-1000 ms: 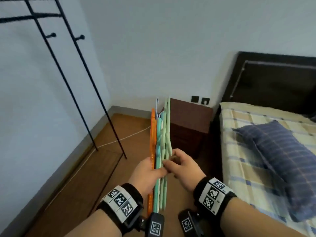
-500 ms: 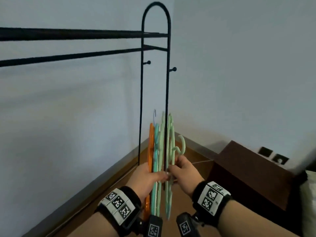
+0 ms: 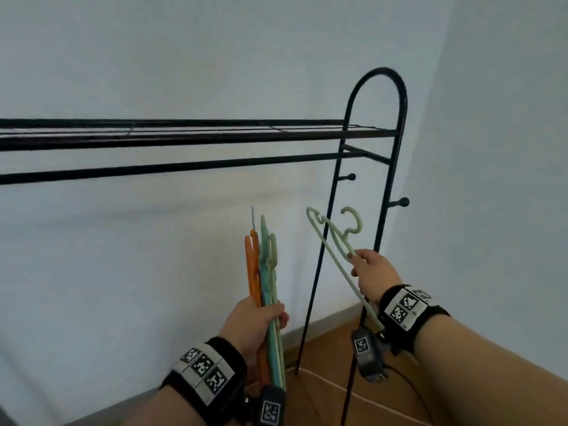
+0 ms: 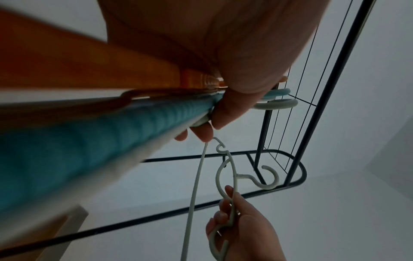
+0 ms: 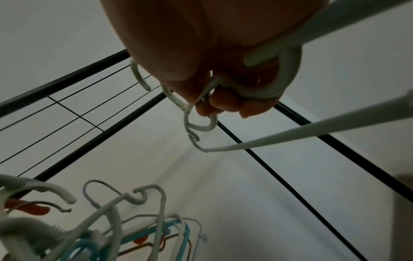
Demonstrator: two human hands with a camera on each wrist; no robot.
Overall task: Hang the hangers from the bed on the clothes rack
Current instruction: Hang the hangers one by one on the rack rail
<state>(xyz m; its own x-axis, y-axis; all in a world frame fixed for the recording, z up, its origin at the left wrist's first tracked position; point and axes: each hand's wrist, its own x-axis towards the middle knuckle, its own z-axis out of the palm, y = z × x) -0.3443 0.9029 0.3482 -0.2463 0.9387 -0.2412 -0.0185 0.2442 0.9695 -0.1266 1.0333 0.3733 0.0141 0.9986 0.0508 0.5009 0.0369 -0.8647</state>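
A person stands before a black metal clothes rack (image 3: 196,162) set against a pale wall, both hands raised below its hanging rail. The right hand (image 3: 373,273) pinches a single pale green hanger (image 3: 333,241) near its neck, fingers curled round the plastic, so that the hanger slants up and to the left of the hand with its hook (image 3: 353,221) pointing upward, just in front of the rack's arched end post and still below the rail. The hanger's lower bar runs down past the wrist. The left hand (image 3: 255,321), a little lower and well apart from the right, grips a bundle of hangers (image 3: 264,272) in orange, teal and pale green, fingers wrapped round them; the bundle stands nearly upright above the fist, its tips short of the rail. From the left wrist camera, the orange and teal bars fill the foreground beneath the palm. No hanger hangs on the part of the rack in view.
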